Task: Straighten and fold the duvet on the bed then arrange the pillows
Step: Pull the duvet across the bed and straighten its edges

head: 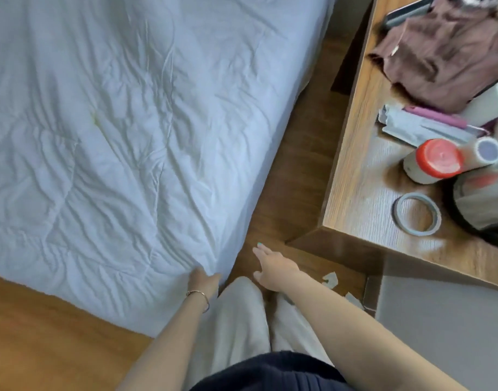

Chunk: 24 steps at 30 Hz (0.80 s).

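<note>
A white, creased duvet (123, 131) covers the bed and hangs over its near corner. My left hand (201, 280) grips the duvet at that corner, its fingers tucked under the fabric; a thin bracelet circles the wrist. My right hand (271, 265) hovers over the wooden floor just right of the corner, fingers stretched out and holding nothing. No pillows are in view.
A wooden desk (355, 170) stands close on the right, carrying a brown garment (445, 55), a red-capped jar (434, 162), a tape roll (417, 214) and other clutter. A narrow strip of wooden floor (298, 153) runs between bed and desk. Paper scraps (331, 279) lie near my feet.
</note>
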Each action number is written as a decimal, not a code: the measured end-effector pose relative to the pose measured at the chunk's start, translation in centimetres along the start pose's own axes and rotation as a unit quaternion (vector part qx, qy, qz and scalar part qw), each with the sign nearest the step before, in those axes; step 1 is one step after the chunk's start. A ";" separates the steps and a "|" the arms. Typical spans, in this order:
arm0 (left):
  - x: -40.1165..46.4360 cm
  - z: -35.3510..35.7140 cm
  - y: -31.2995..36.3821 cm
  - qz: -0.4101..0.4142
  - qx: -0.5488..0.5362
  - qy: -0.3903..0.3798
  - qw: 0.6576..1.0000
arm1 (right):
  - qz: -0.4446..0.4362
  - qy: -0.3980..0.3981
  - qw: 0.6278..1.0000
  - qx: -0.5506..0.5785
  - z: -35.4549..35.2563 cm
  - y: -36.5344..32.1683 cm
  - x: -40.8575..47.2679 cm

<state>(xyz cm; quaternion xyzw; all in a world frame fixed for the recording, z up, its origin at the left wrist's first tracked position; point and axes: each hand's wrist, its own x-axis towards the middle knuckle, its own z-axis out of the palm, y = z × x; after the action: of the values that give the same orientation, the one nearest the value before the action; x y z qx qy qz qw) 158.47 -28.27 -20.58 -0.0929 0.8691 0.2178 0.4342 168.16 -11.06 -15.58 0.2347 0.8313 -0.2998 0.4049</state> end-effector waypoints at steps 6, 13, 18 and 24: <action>-2.6 0.4 0.7 0.060 0.020 -0.098 0.993 | -0.018 -0.029 0.997 -0.065 -4.2 -0.8 1.9; 1.0 -5.2 3.9 0.036 -0.020 -0.079 0.996 | 0.006 -0.080 0.991 -0.103 -8.2 -2.9 4.9; 3.0 -6.1 5.3 0.048 -0.010 -0.076 0.996 | 0.016 -0.062 0.991 -0.116 -13.3 -5.2 7.4; 3.9 -7.1 7.3 0.048 -0.106 -0.054 0.992 | -0.007 -0.069 0.991 -0.116 -18.1 -7.8 10.5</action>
<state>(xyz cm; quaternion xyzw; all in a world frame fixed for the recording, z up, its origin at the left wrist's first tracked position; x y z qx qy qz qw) 148.45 -24.96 -17.72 -0.0845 0.8199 0.3340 0.4572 147.66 -2.62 -12.82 0.1593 0.8322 -0.2196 0.4835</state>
